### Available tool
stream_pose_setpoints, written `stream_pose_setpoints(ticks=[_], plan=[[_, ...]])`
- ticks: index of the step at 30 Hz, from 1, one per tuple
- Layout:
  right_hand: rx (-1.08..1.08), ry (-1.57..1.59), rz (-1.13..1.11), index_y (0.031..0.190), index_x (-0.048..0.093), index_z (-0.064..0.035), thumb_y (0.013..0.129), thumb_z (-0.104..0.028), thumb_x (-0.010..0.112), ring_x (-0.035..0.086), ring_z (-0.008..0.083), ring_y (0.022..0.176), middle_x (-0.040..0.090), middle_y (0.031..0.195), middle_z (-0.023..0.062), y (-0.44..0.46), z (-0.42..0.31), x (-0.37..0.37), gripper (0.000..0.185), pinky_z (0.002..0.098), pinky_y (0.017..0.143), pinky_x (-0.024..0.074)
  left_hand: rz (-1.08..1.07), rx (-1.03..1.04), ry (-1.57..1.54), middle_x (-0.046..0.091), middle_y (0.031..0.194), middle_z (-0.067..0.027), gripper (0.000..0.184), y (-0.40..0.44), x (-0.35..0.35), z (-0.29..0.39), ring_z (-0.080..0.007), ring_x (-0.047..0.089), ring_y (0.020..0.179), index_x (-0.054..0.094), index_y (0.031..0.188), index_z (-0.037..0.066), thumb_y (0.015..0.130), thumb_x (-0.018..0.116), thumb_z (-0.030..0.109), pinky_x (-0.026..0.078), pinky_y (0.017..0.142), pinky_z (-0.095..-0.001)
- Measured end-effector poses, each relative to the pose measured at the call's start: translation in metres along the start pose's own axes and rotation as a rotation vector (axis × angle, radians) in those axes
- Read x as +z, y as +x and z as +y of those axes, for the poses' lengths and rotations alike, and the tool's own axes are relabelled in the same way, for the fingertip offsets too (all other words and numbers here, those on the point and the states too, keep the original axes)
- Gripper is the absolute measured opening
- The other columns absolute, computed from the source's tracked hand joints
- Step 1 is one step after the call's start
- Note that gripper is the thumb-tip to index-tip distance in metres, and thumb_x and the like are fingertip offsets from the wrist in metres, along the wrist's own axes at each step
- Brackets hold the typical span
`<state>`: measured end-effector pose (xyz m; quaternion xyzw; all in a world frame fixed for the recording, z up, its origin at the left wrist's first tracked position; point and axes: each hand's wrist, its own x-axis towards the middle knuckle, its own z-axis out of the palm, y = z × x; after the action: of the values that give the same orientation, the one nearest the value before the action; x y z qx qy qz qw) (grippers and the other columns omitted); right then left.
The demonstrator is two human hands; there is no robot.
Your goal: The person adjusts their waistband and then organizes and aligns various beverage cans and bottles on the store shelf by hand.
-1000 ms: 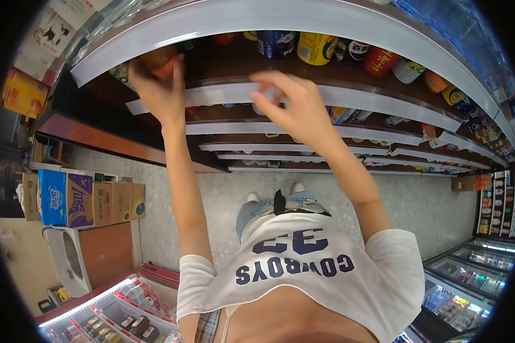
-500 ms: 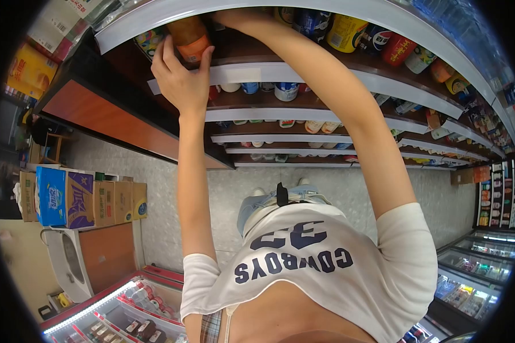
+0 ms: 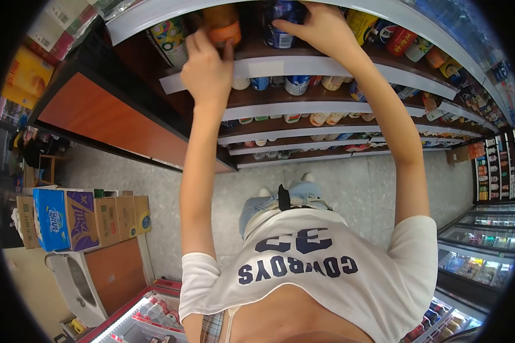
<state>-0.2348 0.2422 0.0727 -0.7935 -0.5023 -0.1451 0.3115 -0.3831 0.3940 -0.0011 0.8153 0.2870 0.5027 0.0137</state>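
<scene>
"Orange label on that bottle (image 3: 223, 23): does my left grip (image 3: 208, 71) have it?"

"From this far off I see the fingers at the bottle's left side and the thumb by the foot of its label. They're blurred, so I can't tell whether they press on it or only stand around it."

"And my right grip (image 3: 331, 31)?"

"Pinching the blue can (image 3: 282, 38), thumb across the front, the other fingers behind and partly hidden. Bottle and can are both at the upper shelf (image 3: 309, 65), near each other with a gap between."

"What do I have around them?"

"Just left of the bottle, a patterned can (image 3: 170, 46). Right of my right grip, a yellow can (image 3: 357, 27), and further along a red can (image 3: 400, 41)."

"Farther out?"

"Below, I get more cans on the lower shelves (image 3: 292, 108). A reddish panel (image 3: 111, 123) ends the rack at left; beyond it, boxes (image 3: 111, 220) beside a sink (image 3: 77, 280). Grey floor (image 3: 223, 188) underneath."
</scene>
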Motion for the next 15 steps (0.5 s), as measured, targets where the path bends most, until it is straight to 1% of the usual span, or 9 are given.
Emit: stream_pose_setpoints(ticks=[1, 3, 6, 7, 8, 10, 11, 14, 15], plan=[[0.009, -0.013, 0.013, 0.129, 0.054, -0.0013, 0.08, -0.045, 0.071, 0.061, 0.0454, 0.102, 0.064, 0.106, 0.0296, -0.001, 0.002, -0.002, 0.068, 0.0453, 0.091, 0.048, -0.038, -0.014, -0.004, 0.063, 0.105, -0.0093, 0.044, 0.004, 0.006, 0.003, -0.0378, 0.067, 0.073, 0.055, 0.113, 0.011, 0.082, 0.071, 0.037, 0.053, 0.058, -0.0468], [-0.059, -0.027, 0.088, 0.125, 0.057, -0.0015, 0.081, -0.042, 0.069, 0.062, 0.0445, 0.097, 0.065, 0.102, 0.0291, -0.005, 0.001, 0.0, 0.061, 0.0456, 0.089, 0.049, -0.066, 0.005, 0.033, 0.064, 0.104, -0.0098, 0.042, 0.015, 0.022, 0.01, -0.0391, 0.067, 0.072, 0.056, 0.11, 0.011, 0.084, 0.068, 0.041, 0.053, 0.056, -0.049], [-0.104, -0.445, 0.316, 0.111, 0.063, -0.0117, 0.08, -0.035, 0.072, 0.067, 0.0332, 0.08, 0.064, 0.097, 0.0154, -0.018, -0.01, 0.016, 0.04, 0.042, 0.058, 0.0551, -0.2, 0.04, 0.082, 0.065, 0.099, -0.0096, 0.035, 0.022, 0.033, 0.014, -0.037, 0.067, 0.074, 0.06, 0.106, 0.011, 0.085, 0.067, 0.038, 0.053, 0.059, -0.0477], [-0.221, -0.436, 0.416, 0.112, 0.064, -0.015, 0.08, -0.034, 0.075, 0.067, 0.031, 0.074, 0.064, 0.095, 0.0108, -0.024, -0.015, 0.02, 0.039, 0.0366, 0.06, 0.0546, -0.263, 0.046, 0.107, 0.066, 0.098, -0.0094, 0.033, 0.026, 0.033, 0.015, -0.0358, 0.067, 0.077, 0.061, 0.105, 0.011, 0.085, 0.068, 0.036, 0.053, 0.061, -0.0469], [-0.349, -0.395, 0.469, 0.109, 0.066, -0.0142, 0.08, -0.027, 0.075, 0.067, 0.0269, 0.075, 0.065, 0.097, 0.0073, -0.027, -0.024, 0.023, 0.033, 0.0328, 0.061, 0.0551, -0.092, 0.116, 0.034, 0.066, 0.096, -0.0091, 0.031, 0.025, 0.032, 0.012, -0.0343, 0.066, 0.079, 0.062, 0.105, 0.011, 0.084, 0.069, 0.033, 0.053, 0.064, -0.0457], [-0.633, -0.288, 0.529, 0.102, 0.064, -0.0123, 0.078, -0.021, 0.072, 0.064, 0.0224, 0.07, 0.061, 0.094, 0.0058, -0.025, -0.029, 0.04, 0.027, 0.0313, 0.053, 0.0521, 0.25, 0.26, -0.111, 0.067, 0.091, -0.0084, 0.027, 0.02, 0.025, 0.0, -0.0313, 0.064, 0.085, 0.064, 0.105, 0.012, 0.083, 0.071, 0.026, 0.053, 0.068, -0.0432], [-0.623, -0.225, 0.487, 0.1, 0.064, -0.0098, 0.077, -0.017, 0.07, 0.064, 0.0207, 0.07, 0.062, 0.095, 0.0041, -0.028, -0.037, 0.048, 0.025, 0.0296, 0.054, 0.0515, 0.368, 0.224, -0.146, 0.066, 0.092, -0.0066, 0.028, 0.017, 0.021, -0.005, -0.0286, 0.058, 0.091, 0.064, 0.106, 0.011, 0.08, 0.073, 0.019, 0.048, 0.082, -0.0431], [-0.379, -0.113, 0.205, 0.103, 0.064, -0.0051, 0.077, -0.018, 0.07, 0.068, 0.0268, 0.08, 0.067, 0.103, 0.0078, -0.005, -0.059, 0.072, 0.03, 0.0341, 0.06, 0.0567, 0.535, 0.219, -0.16, 0.052, 0.118, -0.0187, 0.046, 0.011, 0.014, -0.029, -0.036, 0.048, 0.109, 0.054, 0.116, 0.003, 0.077, 0.074, 0.018, 0.038, 0.093, -0.0473], [-0.359, -0.141, 0.211, 0.105, 0.064, -0.0084, 0.081, -0.022, 0.069, 0.068, 0.0277, 0.075, 0.066, 0.099, 0.0094, 0.013, -0.066, 0.08, 0.029, 0.0353, 0.061, 0.0561, 0.507, 0.197, -0.164, 0.048, 0.122, -0.0213, 0.052, 0.01, 0.013, -0.037, -0.0381, 0.045, 0.112, 0.05, 0.12, 0.001, 0.078, 0.074, 0.02, 0.036, 0.095, -0.0487]])
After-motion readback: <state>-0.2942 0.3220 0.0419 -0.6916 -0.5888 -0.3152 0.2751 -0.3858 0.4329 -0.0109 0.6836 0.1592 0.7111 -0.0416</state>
